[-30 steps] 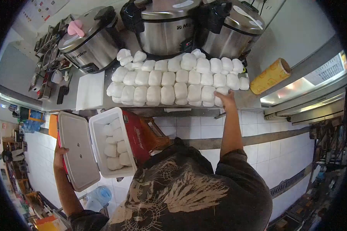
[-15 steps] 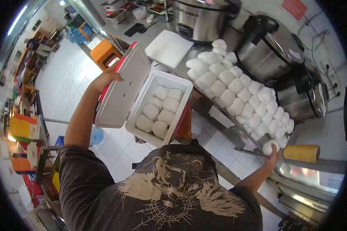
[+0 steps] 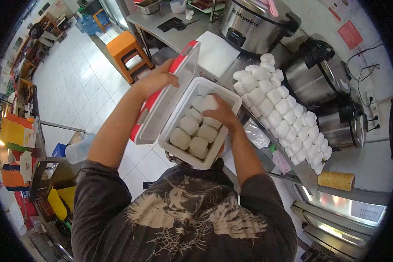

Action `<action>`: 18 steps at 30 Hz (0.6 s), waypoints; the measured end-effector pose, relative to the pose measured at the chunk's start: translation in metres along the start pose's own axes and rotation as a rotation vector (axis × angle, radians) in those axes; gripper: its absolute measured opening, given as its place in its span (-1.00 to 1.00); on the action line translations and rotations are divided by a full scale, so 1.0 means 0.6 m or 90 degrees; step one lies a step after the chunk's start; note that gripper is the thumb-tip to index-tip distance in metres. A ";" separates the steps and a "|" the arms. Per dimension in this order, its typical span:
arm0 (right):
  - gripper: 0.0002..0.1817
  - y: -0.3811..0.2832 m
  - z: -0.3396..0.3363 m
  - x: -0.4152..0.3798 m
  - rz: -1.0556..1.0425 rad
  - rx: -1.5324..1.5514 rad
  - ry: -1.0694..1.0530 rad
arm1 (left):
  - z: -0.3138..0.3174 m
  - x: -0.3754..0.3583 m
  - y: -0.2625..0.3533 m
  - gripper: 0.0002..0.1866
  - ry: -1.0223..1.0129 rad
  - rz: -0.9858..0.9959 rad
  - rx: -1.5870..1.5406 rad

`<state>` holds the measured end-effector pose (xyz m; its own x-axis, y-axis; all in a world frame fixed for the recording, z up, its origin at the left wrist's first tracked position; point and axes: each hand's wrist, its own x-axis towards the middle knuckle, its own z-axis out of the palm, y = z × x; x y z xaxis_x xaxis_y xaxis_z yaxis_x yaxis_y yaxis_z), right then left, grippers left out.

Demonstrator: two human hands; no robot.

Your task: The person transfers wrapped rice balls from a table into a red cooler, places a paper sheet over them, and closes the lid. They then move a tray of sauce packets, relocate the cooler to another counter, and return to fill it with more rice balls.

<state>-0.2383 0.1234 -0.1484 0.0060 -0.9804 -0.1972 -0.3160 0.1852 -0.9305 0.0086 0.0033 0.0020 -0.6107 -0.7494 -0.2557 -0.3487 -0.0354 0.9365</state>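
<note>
at the far end of the white-rimmed plastic box (image 3: 184, 107), the half-closed right hand (image 3: 223, 113) holds a white rounded bundle (image 3: 210, 102), while the left hand (image 3: 161, 79) clasps the red-edged white lid (image 3: 170, 100) at left.

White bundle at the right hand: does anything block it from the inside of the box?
Nothing visible does: the right hand has the white bundle within the opening of the box, and the left hand holds the lid aside. Other bundles lie close beside it.
</note>
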 end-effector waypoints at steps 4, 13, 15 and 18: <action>-0.06 0.107 0.093 0.115 -0.027 -0.191 -0.125 | 0.009 0.011 -0.015 0.00 -0.019 0.041 0.000; -0.01 0.133 0.041 0.142 0.013 -0.253 0.119 | 0.014 0.018 -0.012 -0.05 -0.038 0.034 -0.017; -0.06 0.116 0.046 0.143 0.008 -0.243 0.147 | 0.018 0.019 -0.005 -0.04 -0.053 0.033 -0.032; -0.16 0.147 0.072 0.148 -0.075 -0.210 0.246 | 0.028 0.021 0.004 -0.04 -0.045 0.044 0.016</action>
<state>-0.2245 0.0553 -0.2612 -0.2718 -0.9582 0.0898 -0.6163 0.1017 -0.7809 -0.0116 0.0050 -0.0030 -0.6822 -0.7009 -0.2080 -0.3212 0.0318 0.9465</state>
